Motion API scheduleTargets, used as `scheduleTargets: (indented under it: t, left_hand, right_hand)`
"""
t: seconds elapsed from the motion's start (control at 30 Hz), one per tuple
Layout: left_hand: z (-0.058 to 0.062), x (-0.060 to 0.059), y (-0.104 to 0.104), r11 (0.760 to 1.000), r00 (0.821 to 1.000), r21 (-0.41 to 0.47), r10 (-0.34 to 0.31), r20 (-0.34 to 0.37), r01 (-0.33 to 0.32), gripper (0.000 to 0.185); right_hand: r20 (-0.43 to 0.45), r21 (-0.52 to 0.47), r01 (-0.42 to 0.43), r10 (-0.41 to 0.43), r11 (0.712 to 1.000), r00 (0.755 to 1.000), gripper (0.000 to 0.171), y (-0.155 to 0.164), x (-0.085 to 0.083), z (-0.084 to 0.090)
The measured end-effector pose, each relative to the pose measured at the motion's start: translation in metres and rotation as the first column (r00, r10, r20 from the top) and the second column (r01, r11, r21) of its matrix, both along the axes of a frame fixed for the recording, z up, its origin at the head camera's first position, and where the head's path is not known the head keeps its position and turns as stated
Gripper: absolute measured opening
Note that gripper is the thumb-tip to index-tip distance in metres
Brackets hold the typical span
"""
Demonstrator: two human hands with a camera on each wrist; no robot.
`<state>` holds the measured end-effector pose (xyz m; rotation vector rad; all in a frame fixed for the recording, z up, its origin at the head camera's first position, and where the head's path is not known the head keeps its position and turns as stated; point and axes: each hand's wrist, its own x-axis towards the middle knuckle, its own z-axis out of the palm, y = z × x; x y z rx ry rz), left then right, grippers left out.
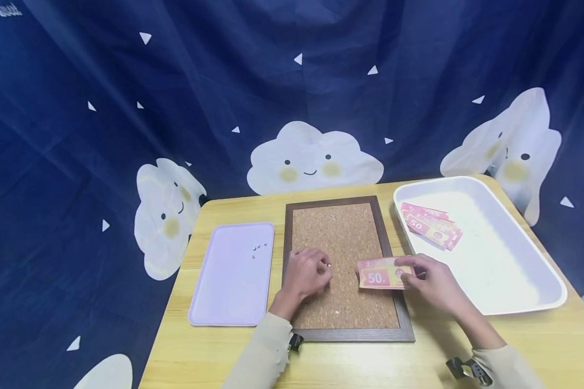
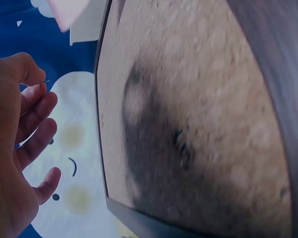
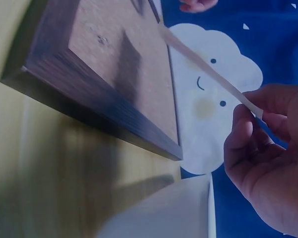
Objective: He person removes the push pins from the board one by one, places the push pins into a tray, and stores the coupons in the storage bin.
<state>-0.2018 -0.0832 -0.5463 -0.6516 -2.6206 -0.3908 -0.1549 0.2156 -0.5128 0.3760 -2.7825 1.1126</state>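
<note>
The pink 50 note (image 1: 382,274) lies flat over the cork board's (image 1: 343,237) right edge, long axis crosswise, its right end pinched in the right hand's (image 1: 430,282) grip, while the left hand (image 1: 305,272), just left of it, pinches a small pin (image 1: 329,265).

The left hand (image 1: 305,273) is held palm-down with fingers curled; the right hand (image 1: 430,283) is pinched shut, both forearms extended forward.
</note>
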Motion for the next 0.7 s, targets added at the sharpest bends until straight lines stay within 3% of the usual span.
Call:
scheduleTargets:
  t: [0.27, 0.7]
  left_hand:
    - [0.004, -0.005, -0.014, 0.999, 0.999, 0.029, 0.034, 0.025, -0.034, 0.007]
    - [0.010, -0.014, -0.038, 0.997, 0.997, -0.011, 0.077, -0.003, -0.077, 0.008]
  right_hand:
    - [0.022, -0.017, 0.024, -0.024, 1.000, 0.999, 0.030, 0.009, -0.010, 0.016]
    - [-0.125, 0.044, 0.113, -0.107, 0.993, 0.986, 0.024, 0.022, -0.027, 0.025]
